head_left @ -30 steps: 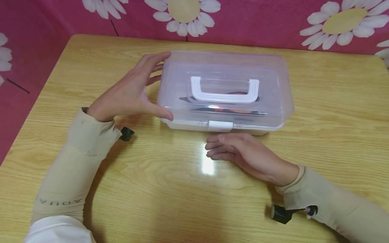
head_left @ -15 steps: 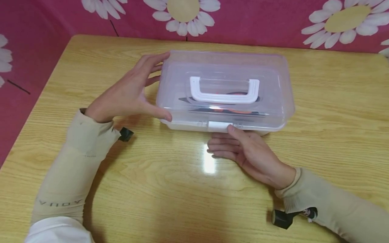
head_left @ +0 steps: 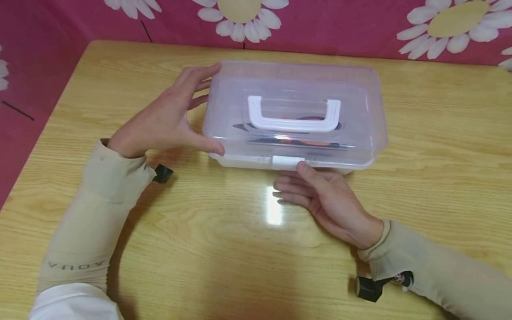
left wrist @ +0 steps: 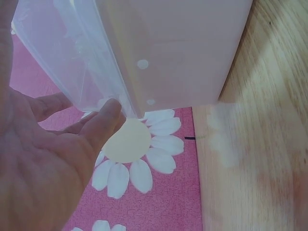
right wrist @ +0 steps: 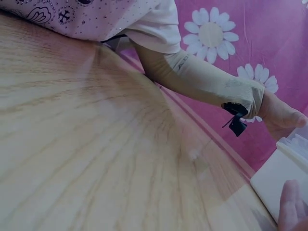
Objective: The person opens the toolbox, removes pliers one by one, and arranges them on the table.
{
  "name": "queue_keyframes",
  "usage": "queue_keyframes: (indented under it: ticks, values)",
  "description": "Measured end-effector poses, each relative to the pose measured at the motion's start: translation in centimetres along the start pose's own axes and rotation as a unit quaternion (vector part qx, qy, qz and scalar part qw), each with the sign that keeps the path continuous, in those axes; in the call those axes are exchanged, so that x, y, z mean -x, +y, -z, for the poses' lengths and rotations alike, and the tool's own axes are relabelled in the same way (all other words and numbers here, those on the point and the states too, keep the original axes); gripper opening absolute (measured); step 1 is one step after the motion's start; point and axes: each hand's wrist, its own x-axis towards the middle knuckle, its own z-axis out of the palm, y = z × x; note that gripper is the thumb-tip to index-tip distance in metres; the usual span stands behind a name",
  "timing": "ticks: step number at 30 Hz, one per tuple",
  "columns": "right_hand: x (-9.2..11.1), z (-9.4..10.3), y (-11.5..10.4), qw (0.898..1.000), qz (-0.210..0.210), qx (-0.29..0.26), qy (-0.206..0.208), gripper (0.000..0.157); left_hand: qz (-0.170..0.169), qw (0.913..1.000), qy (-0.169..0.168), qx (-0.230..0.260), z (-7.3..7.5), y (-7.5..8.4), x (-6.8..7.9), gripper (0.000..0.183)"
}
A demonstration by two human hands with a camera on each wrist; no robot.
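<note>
My left hand is spanning the left end of the box, thumb pressing the near corner and a fingertip reaching the far one; that grip is standing wide and holding. The box is resting on the table, just to the right of my left palm with a gap showing between, and just beyond my right fingers.

Right of my left grip, the clear lid is sitting down over the base, and dark-and-orange tools are showing through it. The white handle is crossing the top, beyond both thumbs and untouched.

My right hand is meeting the latch at its right end with the thumb; the fingers are stretching loosely below it, before the box, gripping nothing.

By my judgement, the work is standing at the latch: the steadying is done and the thumb is in place, while the latch is remaining to be dealt with. Whether it is lying fastened or loose, I am not able to tell. The lid is not rising anywhere, and the tools in sight are all lying inside.
</note>
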Motion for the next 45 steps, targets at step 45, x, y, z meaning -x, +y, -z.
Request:
queue_keyframes:
  ticks: [45]
  values:
    - [0.32,-0.42,-0.07,0.999,-0.014,0.035,0.031,0.055,-0.013,0.9980,-0.026,-0.056,0.09,0.23,0.21,0.127]
